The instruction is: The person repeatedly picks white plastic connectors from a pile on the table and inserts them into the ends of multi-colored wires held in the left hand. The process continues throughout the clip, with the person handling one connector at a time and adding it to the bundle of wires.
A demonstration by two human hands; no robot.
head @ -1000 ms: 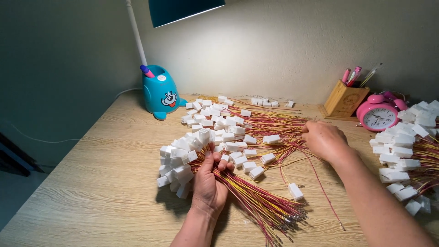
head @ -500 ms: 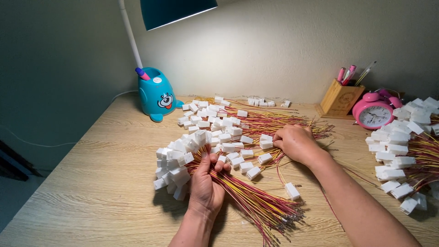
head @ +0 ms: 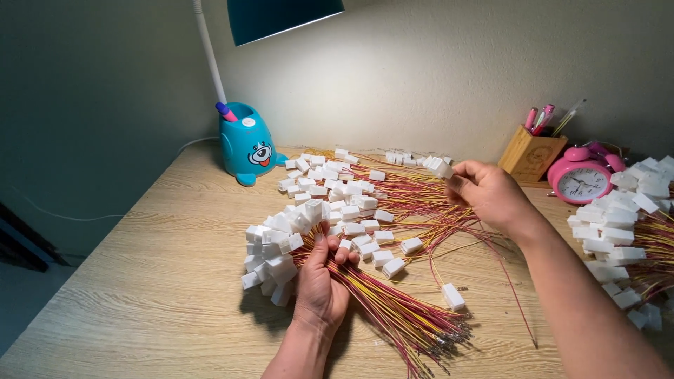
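Dozens of wired white plugs are already gathered into the bundle (head: 281,245) that the left hand (head: 319,284) grips by its red and yellow wires, at 6 o'clock on the table (head: 140,295). The right hand (head: 491,193), at 2 o'clock, pinches one more plug (head: 440,167) lifted above the loose heap (head: 351,193). Judging by that heap, and another pile (head: 625,231) at 3 o'clock, much sorting remains. Open tabletop lies at 8 o'clock; the lamp base (head: 246,144), pen holder (head: 531,153) and clock (head: 580,179) crowd the far edge.
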